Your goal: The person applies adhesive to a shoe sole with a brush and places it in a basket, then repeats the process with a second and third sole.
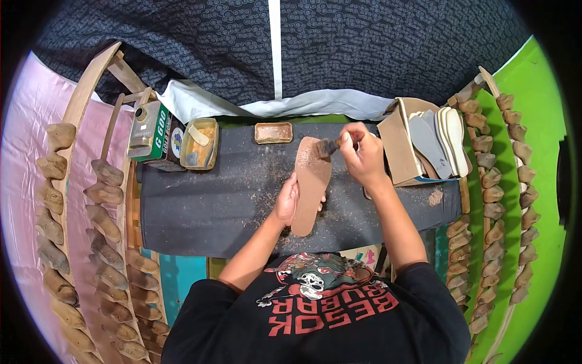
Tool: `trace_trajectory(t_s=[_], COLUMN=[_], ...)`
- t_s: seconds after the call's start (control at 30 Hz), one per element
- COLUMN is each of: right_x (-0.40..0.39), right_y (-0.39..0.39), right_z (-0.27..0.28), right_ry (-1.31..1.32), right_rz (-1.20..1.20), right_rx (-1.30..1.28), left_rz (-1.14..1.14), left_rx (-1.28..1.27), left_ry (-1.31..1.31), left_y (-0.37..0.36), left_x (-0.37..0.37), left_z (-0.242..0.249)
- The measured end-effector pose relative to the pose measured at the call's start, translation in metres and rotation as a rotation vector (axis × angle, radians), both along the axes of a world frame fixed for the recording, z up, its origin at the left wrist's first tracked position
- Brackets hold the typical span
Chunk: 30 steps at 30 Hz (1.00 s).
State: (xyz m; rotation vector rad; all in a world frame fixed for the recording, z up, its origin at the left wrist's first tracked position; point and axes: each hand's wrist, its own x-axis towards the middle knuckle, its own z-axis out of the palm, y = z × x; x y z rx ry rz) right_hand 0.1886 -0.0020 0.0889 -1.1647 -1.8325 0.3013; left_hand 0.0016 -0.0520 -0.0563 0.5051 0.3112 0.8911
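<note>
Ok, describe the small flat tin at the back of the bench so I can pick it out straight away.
Start at the dark work mat across the bench and follow its far edge. Just beyond the toe of the brown insole sits the flat tin. It is shallow, rectangular and amber-brown inside, lower and wider than the deeper yellow tub to its left, beside the green can.

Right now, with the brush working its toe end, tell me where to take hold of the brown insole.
Take the brown insole at its waist to heel, from its left edge, where the left hand already has its grip. It lies long and flat on the dark table, and the right hand holds a brush over the toe end, so that end is taken.
</note>
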Motion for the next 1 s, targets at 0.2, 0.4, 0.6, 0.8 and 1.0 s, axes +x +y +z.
trace_trajectory(t_s=[0.2, 0.4, 0.6, 0.8, 1.0], right_x=[-0.018, -0.001, 0.005, 0.008, -0.004], right_y=[0.017, 0.016, -0.022, -0.011, -0.039], right_z=[-0.012, -0.011, -0.015, -0.007, -0.006], right_ry=[0.137, 0.147, 0.100, 0.112, 0.110], right_rz=[0.030, -0.106, -0.056, -0.123, -0.027], right_rx=[0.065, 0.073, 0.002, 0.109, -0.010], left_rz=[0.012, 0.062, 0.064, 0.019, 0.108], left_rx=[-0.037, -0.067, -0.047, -0.086, -0.069], left_ry=[-0.012, -0.018, -0.048, -0.006, -0.040], left_y=[-0.004, -0.004, 0.000, -0.005, 0.003], left_x=[0.007, -0.001, -0.006, 0.000, -0.001], left_z=[-0.001, 0.006, -0.002, 0.009, 0.011])
